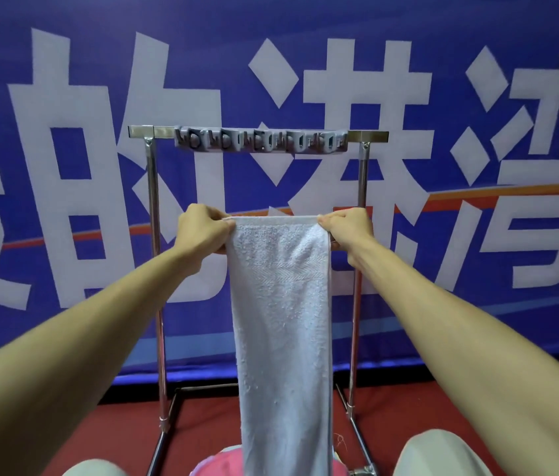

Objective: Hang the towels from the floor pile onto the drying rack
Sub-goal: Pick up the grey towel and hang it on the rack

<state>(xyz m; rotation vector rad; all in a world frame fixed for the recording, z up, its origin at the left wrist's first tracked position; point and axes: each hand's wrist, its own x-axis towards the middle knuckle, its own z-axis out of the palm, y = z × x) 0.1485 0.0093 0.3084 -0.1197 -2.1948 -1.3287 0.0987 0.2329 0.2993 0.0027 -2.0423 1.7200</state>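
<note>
Blue banner (202, 29) (white lettering) above red floor (127, 431).

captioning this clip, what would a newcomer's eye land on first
A white towel hangs down the centre, its top corners held by the left hand and right hand. Behind stands the drying rack, grey clip strip on its top bar, against a blue banner with huge white characters.

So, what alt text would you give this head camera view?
The left hand and right hand hold a white towel by its top corners before a metal drying rack. A blue banner with white characters hangs behind.
</note>
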